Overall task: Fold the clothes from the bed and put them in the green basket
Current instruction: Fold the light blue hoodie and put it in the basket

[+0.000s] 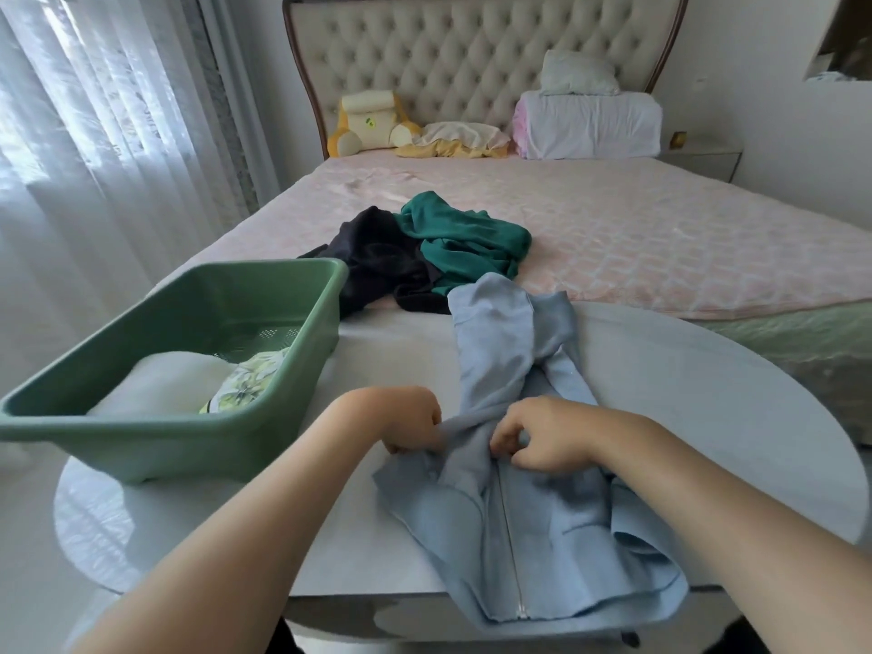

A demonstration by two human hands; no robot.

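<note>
Pink quilted bed (660, 238), on which a crumpled black garment (382, 266) and a teal garment (462, 238) are heaped, is seen behind a pale round counter (684, 394). On the counter, a light blue zippered garment (533, 526) is pinched in the grip of the left hand (406, 424) and the right hand (542, 436). What seems to be folded white cloth (160, 380) is kept in the green plastic basket (155, 446) beside it.

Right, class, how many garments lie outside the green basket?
3: a blue garment on the table, a black garment and a teal garment heaped on the bed; more may hide underneath.
</note>
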